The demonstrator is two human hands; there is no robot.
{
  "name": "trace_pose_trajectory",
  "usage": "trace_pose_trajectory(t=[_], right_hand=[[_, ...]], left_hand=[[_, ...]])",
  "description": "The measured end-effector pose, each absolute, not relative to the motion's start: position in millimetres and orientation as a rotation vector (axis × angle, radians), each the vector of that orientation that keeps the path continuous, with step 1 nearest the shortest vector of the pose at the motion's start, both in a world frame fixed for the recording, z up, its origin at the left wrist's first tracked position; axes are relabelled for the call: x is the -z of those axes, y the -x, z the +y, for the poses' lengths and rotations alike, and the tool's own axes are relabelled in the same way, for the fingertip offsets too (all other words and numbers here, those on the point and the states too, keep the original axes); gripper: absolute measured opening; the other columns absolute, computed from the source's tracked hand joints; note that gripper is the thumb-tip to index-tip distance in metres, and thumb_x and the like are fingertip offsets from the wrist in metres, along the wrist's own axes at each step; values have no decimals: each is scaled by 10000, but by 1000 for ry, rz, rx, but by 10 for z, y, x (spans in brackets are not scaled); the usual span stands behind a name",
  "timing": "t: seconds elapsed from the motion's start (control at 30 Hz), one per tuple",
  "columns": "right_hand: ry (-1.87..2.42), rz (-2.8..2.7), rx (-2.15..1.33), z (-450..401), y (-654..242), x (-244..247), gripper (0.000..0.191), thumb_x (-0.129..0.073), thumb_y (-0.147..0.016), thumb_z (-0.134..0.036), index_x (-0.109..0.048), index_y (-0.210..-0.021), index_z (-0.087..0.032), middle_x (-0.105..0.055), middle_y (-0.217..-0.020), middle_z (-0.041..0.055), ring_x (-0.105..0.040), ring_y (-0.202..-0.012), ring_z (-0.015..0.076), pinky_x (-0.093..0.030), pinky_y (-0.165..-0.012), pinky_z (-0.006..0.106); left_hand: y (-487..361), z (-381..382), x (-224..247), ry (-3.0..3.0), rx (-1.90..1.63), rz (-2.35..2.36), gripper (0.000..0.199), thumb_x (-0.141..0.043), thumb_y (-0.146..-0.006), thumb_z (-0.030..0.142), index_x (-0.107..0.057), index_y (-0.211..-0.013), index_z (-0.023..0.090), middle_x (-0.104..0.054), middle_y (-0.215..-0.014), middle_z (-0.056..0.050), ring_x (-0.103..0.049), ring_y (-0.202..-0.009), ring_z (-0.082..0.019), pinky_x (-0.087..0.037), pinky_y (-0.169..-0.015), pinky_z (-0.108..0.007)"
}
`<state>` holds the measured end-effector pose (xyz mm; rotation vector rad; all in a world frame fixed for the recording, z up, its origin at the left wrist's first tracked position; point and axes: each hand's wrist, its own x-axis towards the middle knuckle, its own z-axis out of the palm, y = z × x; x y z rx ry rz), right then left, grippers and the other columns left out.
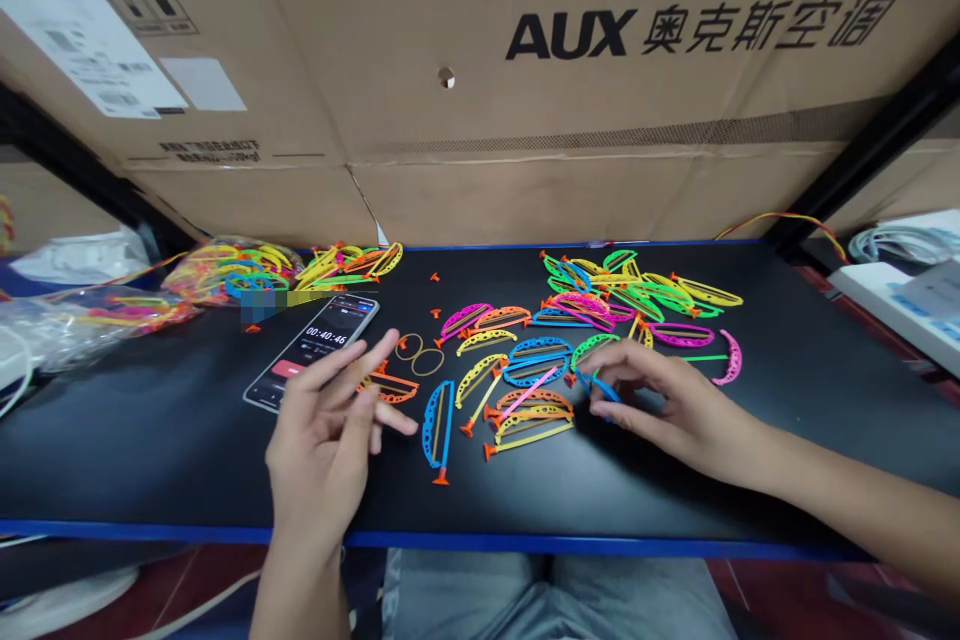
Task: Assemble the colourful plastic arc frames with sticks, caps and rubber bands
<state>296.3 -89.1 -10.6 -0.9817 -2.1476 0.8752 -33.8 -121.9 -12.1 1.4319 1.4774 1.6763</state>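
My right hand (667,405) pinches a blue toy bow (600,387) over the black table, its fingers covering much of it. Palm up, my left hand (322,450) is held above the table with its fingers apart, and I see nothing held in it. Partly behind its fingers lies an orange toy bow (396,386). A blue toy bow (437,425) with an orange-tipped arrow rests to the right of that hand. Between my hands are a yellow bow (478,378), a pair of blue bows (537,361) and an orange bow (534,404). Two rubber bands (428,362) lie beyond my left fingertips.
A phone (311,350) showing a timer lies partly behind my left hand. More bows form a pile (637,285) at the back right. Plastic bags of bows (232,270) sit at the back left. A large cardboard box (480,195) stands behind the table (187,450).
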Motion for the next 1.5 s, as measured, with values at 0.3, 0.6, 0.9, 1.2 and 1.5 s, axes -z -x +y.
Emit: trace_pose_trajectory(t=[0.3,0.6,0.9,1.2,1.5], right_hand=[[721,-2069,-905,-984,-2813,55,151,-719,-1017,-295,-828,-1093,-222,-721,-840,25,-683,-736,123,-565,-681,236],[697,-1875,-907,-1131,-2736,107,320,-868,-893,-287,-757,-1190,-246,-831,-862,3,-799,-753,137,-626,-752,219],[754,-1612,-1039,-1180,-2704,147,258,-929,-819,-356,-762,-948,-207,-815,-815,30,-791,-709,162,-646,-691,252],[749,-1623,-982,-1194,-2721,142,223,-953,-778,-227,-770,-905,-238,-804,-808,3,-767,-732,152,-636,-702,254],[784,-1739,-1012,-1149,-2732,176,187,-897,-848,-214,-778,-991,-229,-823,-895,7,-781,-788,146,-615,-745,239]], left_hand=[[-23,-1397,210,-1501,-1637,1181,869,-1015,-681,357,-617,-1451,302,-829,-1142,-124,-828,-735,-300,-718,-706,-433],[-766,-1402,99,-1491,-1591,990,888,-894,-795,586,-444,-1506,301,-795,-1130,-115,-838,-918,-348,-712,-908,-535],[-811,-1422,191,-1560,-1540,860,996,-916,-816,426,-345,-1624,313,-799,-1220,-111,-827,-1028,-317,-701,-965,-468],[-689,-1350,296,-1744,-1477,788,1021,-957,-784,310,-391,-1633,341,-811,-1225,-91,-819,-1065,-309,-698,-980,-422],[-578,-1334,314,-1861,-1228,904,746,-856,-877,128,-553,-1522,349,-760,-838,57,-758,-720,-104,-644,-836,-199]])
